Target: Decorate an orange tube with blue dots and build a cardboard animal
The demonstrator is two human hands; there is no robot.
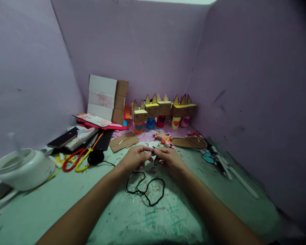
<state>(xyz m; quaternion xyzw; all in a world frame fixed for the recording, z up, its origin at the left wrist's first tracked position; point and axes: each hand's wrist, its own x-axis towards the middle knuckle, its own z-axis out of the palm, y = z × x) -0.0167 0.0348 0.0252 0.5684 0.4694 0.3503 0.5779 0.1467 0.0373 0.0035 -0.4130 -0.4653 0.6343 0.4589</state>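
Note:
Black yarn (164, 190) lies in loose loops on the green table below my hands. My left hand (137, 157) pinches a bit of the yarn between thumb and forefinger. Close against it, my right hand (169, 159) grips the same yarn, and a small loop hangs under its fingertips. The fingers partly hide where the strand passes between them. To the left, a black yarn ball (96, 157) rests beside scissors with yellow handles (82, 165), and a strand runs from it toward my left wrist.
Red-handled scissors (70, 163), a white pot (28, 172) and folded cardboard (102, 98) are on the left. Several cardboard-headed paper figures (139, 117) stand along the back wall. A cardboard piece (124, 141) lies behind my hands; markers (220, 163) lie at right.

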